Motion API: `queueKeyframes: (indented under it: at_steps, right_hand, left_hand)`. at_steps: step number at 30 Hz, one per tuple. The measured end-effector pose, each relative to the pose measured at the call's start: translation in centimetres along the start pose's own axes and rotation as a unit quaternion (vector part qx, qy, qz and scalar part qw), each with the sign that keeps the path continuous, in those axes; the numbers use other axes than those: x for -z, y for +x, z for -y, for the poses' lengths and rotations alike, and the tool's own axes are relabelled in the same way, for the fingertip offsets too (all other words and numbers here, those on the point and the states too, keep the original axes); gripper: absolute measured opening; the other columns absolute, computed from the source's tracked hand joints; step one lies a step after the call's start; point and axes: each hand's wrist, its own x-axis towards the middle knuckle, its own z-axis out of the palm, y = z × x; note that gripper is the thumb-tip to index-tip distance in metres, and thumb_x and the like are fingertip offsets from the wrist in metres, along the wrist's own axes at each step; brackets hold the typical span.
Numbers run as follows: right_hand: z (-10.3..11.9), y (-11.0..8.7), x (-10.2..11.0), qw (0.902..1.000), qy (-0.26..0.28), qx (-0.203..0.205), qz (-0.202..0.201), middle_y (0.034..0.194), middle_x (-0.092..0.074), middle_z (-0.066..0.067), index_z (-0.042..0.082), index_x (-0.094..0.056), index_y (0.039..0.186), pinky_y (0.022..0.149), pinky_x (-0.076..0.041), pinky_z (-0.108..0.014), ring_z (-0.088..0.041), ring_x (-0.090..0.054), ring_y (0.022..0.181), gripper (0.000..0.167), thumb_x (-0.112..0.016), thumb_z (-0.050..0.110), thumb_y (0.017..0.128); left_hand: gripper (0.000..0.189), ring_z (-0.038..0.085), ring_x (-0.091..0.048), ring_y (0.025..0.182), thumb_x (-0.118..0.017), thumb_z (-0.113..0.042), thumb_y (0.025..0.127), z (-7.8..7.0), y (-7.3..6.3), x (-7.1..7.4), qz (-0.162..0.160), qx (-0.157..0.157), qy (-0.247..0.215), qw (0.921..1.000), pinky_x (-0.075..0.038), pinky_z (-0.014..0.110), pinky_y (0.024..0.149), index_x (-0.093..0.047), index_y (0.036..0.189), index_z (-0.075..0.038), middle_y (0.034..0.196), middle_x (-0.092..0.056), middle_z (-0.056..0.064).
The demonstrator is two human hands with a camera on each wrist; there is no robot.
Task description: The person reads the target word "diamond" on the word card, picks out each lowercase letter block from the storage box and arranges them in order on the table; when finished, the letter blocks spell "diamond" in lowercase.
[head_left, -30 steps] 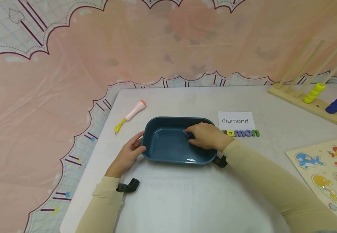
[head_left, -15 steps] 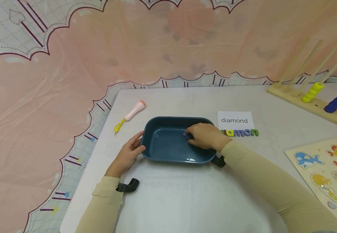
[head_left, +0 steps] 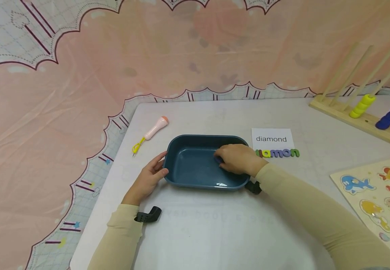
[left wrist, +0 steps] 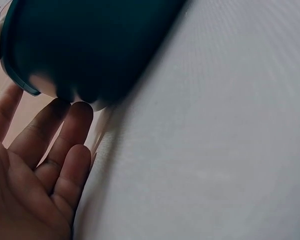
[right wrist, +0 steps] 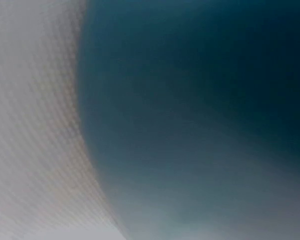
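Note:
In the head view, my left hand (head_left: pixel 146 180) touches the left end of a dark blue-green tray (head_left: pixel 191 186), its thumb and forefinger spread along the outside. The left wrist view has the fingers fairly straight, with fingertips against the tray wall (left wrist: pixel 90 45). My right hand (head_left: pixel 237 158) reaches down inside the tray at its right side and pinches a small blue-purple piece (head_left: pixel 219 159), mostly hidden under the fingers. The right wrist view is blurred, filled by the tray wall (right wrist: pixel 154 115).
Right of the tray lies a white card (head_left: pixel 271 135) reading "diamond", with several coloured letters (head_left: pixel 277 153) below it. A pink stick-shaped item (head_left: pixel 156 128) with a yellow strap lies behind left. A wooden bead rack (head_left: pixel 357 119) and an animal puzzle board (head_left: pixel 377 197) occupy the right.
My right hand has shifted slightly within the tray, and less of the blue-purple piece shows beneath its fingers. My left hand has stayed against the tray's left end.

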Motion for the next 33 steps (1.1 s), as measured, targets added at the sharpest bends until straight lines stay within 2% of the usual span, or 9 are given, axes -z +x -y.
queueKeyframes:
  at_steps: [4, 13, 19, 27, 33]
  right_hand:
    - [-0.03, 0.00, -0.09, 0.9999, -0.013, 0.006, -0.001, 0.131, -0.065, -0.008, 0.011, -0.066, 0.132, 0.103, -0.046, -0.042, -0.026, -0.060, 0.122, 0.037, -0.067, 0.022, 0.096]
    - [-0.11, 0.02, -0.15, 0.9999, -0.008, 0.006, -0.004, 0.122, -0.067, -0.009, 0.011, -0.068, 0.128, 0.100, -0.048, -0.042, -0.026, -0.063, 0.115, 0.032, -0.066, 0.019, 0.097]
    - [-0.08, -0.06, -0.23, 0.9997, -0.004, 0.006, -0.024, 0.117, -0.067, -0.009, 0.009, -0.069, 0.126, 0.095, -0.052, -0.041, -0.025, -0.065, 0.108, 0.031, -0.065, 0.019, 0.097]
    - [-0.03, -0.23, -0.12, 0.9993, -0.001, 0.003, -0.038, 0.119, -0.064, -0.010, 0.007, -0.065, 0.132, 0.094, -0.052, -0.038, -0.021, -0.064, 0.102, 0.039, -0.067, 0.021, 0.096]
    - [-0.10, -0.28, -0.17, 0.9982, 0.013, -0.002, -0.059, 0.118, -0.064, -0.009, 0.007, -0.067, 0.127, 0.098, -0.050, -0.040, -0.022, -0.062, 0.105, 0.036, -0.069, 0.024, 0.095]
  left_hand:
    - [0.064, 0.038, -0.043, 0.137, -0.059, -0.016, 0.103, -0.07, 0.04, 0.04, 0.002, -0.003, 0.001, 1.0000, -0.035, 0.051, 0.108, -0.029, 0.158, -0.010, 0.153, -0.038, 0.025]
    - [0.064, 0.038, -0.043, 0.137, -0.060, -0.015, 0.102, 0.10, 0.12, 0.09, 0.004, -0.007, 0.000, 1.0000, -0.034, 0.052, 0.109, -0.029, 0.158, -0.010, 0.153, -0.039, 0.025]
    - [0.064, 0.038, -0.043, 0.137, -0.059, -0.016, 0.103, 0.06, 0.05, 0.08, 0.003, -0.012, 0.005, 0.9999, -0.032, 0.052, 0.110, -0.028, 0.158, -0.009, 0.153, -0.039, 0.026]
    - [0.063, 0.037, -0.043, 0.137, -0.059, -0.015, 0.103, 0.20, 0.09, 0.08, 0.001, -0.007, 0.003, 1.0000, -0.034, 0.050, 0.109, -0.029, 0.158, -0.010, 0.153, -0.039, 0.025]
    - [0.064, 0.037, -0.043, 0.137, -0.059, -0.016, 0.103, 0.18, 0.09, 0.07, -0.001, -0.008, 0.005, 1.0000, -0.034, 0.050, 0.110, -0.029, 0.158, -0.010, 0.153, -0.039, 0.025]
